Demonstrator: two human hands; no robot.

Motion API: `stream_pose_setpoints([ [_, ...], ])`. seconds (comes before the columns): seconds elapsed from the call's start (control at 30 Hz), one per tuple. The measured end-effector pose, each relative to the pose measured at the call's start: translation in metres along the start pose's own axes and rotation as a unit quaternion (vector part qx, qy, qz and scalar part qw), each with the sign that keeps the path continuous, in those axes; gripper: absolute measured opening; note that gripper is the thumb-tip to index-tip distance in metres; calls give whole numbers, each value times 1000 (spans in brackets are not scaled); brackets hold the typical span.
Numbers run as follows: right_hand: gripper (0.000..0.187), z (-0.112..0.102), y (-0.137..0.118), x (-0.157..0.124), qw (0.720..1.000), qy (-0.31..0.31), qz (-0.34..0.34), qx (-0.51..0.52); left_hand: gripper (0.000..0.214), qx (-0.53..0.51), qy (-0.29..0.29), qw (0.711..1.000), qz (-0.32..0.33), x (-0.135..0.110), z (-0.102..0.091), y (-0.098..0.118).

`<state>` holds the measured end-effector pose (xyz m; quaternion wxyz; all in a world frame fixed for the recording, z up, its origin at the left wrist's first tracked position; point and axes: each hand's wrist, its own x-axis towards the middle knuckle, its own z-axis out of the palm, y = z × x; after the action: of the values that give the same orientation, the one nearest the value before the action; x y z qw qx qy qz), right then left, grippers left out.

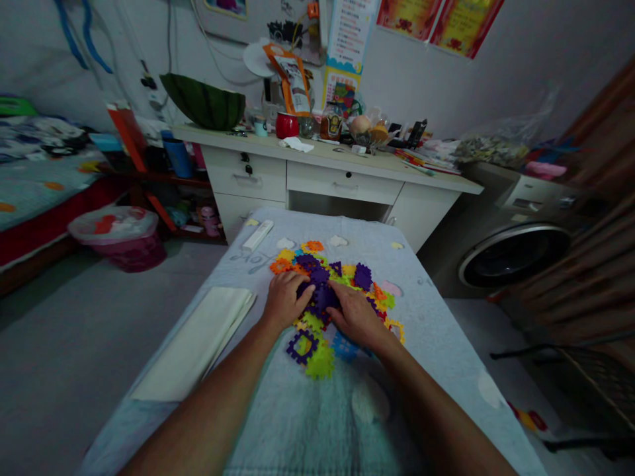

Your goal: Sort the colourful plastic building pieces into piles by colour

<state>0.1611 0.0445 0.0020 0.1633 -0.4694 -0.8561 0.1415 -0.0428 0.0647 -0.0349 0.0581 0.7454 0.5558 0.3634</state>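
A loose pile of plastic interlocking building pieces with toothed edges lies mid-table, in purple, yellow-green, orange, yellow, red and blue. Joined or overlapping purple interlocking pieces (pixel 323 296) are between my hands, above the pile. My left hand (pixel 286 299) grips their left side, thumb toward the middle and fingers curled at the far edge. On the right side, my right hand (pixel 356 313) pinches them with thumb and forefinger. Nearer to me lie a purple square frame piece (pixel 301 346) and a yellow-green piece (pixel 320 360). A blue piece (pixel 344 345) is partly beneath my right hand.
The cloth-covered table (pixel 426 370) holds a folded pale cloth (pixel 198 344) at left and a white power strip (pixel 258 235) at the far left. Behind stands a cluttered white desk (pixel 248 178). A washing machine (pixel 501 231) is at right, a lined bin (pixel 124 244) at left.
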Motion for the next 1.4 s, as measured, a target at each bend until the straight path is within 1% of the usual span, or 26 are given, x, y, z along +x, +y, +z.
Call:
stream_pose_setpoints([
  [0.17, 59, 1, 1, 4, 1000, 0, 7, -28, 30, -1, -23, 1000, 7, 0, -1, 1],
  [0.5, 55, 1, 6, 16, 997, -5, 0, -80, 38, -22, -37, 997, 60, -5, -3, 8],
  [0.57, 54, 0, 9, 20, 996, -9, 10, -88, 39, -25, -40, 996, 75, -6, -2, 10],
  [0.67, 57, -2, 13, 23, 995, -15, 35, -88, 36, -27, -42, 995, 85, -7, -2, 11],
  [0.77, 57, -6, 10, 14, 997, 3, 30, -67, 30, -27, -41, 996, 81, -6, -2, 10],
  [0.83, 53, -9, 4, 4, 999, 3, 12, -46, 25, -19, -38, 996, 76, -5, -2, 8],
  [0.97, 38, -14, -9, -15, 998, -42, -8, -36, 21, 12, -25, 998, 54, -3, -1, 3],
  [1.03, 36, -15, -13, -18, 998, -57, -10, -37, 21, 21, -22, 999, 43, -2, -1, 2],
  [1.23, 43, -6, -6, -4, 997, -73, -2, -30, 32, 5, -33, 999, 27, -3, -4, 3],
  [1.4, 52, 2, 3, 10, 995, -83, 13, -47, 40, 9, -35, 999, 33, -5, 0, -1],
])
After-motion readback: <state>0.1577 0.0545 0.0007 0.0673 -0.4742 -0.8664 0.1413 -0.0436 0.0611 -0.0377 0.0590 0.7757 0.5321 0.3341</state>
